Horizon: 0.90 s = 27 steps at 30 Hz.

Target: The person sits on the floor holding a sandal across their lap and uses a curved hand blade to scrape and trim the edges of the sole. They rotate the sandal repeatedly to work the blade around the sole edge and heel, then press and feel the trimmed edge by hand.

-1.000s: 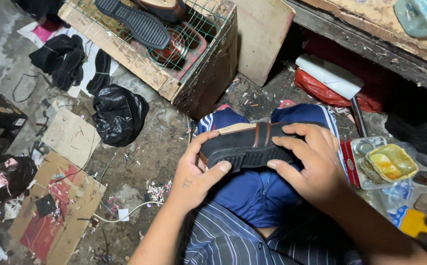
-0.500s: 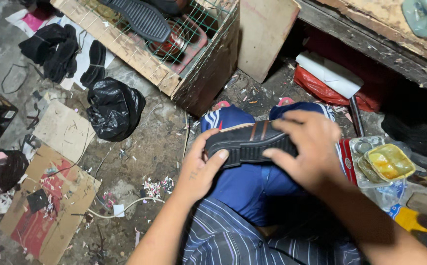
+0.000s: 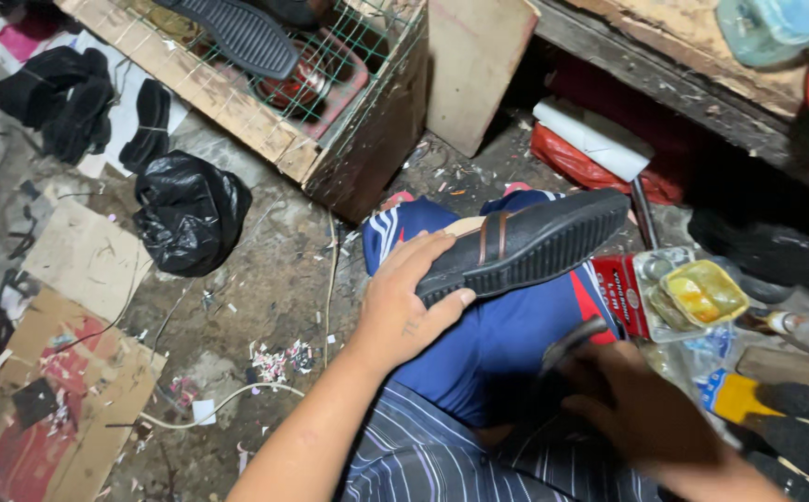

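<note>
Black sandal [image 3: 525, 246]: gripped at one end by your left hand [image 3: 403, 302], held above your blue-clad knee [image 3: 507, 325]. Your right hand [image 3: 637, 409], blurred, clasps a dark tool; grip unclear.

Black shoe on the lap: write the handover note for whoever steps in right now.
Left hand: grips the black shoe at one end, sole turned outward, over the blue-clad knee.
Right hand: off the shoe, low beside the lap, blurred; it seems to hold a dark tool, not clear.
Nearby: open tin of yellow glue to the right, wire-topped wooden crate ahead, black bag on the floor.
Done: shoe is up and steadied one-handed.
Left: no glue shows on the sole; whatever comes next has not begun.
</note>
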Tool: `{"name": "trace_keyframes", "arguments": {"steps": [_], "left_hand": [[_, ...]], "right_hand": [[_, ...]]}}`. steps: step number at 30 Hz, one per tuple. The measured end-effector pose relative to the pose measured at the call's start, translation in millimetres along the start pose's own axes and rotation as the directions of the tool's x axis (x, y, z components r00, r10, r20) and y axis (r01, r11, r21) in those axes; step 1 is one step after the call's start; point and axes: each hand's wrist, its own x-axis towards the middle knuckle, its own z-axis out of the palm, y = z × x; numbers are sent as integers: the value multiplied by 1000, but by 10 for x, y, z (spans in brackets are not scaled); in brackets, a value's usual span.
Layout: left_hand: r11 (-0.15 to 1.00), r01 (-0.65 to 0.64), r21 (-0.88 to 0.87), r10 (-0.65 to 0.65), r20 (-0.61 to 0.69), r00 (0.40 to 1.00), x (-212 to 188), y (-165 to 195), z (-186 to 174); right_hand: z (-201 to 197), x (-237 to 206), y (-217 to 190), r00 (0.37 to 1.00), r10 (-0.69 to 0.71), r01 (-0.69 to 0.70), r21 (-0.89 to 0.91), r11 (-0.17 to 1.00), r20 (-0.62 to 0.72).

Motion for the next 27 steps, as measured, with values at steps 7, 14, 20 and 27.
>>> {"name": "trace_keyframes", "arguments": {"steps": [7, 14, 20, 27], "left_hand": [[995, 61, -74, -62, -6, 998, -53, 159, 50], [998, 60, -17, -61, -45, 997, 31, 253, 18], [998, -58, 37, 60, -62, 996, 196, 116, -99], [999, 27, 34, -25, -44, 999, 308, -44, -138]], "right_hand": [[-173, -84, -320, 988, -94, 125, 272, 954, -122], [-96, 424, -931, 987, -152, 154, 30, 988, -48], [-43, 666, -1031, 962, -267, 257, -139, 956, -63], [-352, 1063, -977, 935, -353, 352, -255, 901, 41]]}}
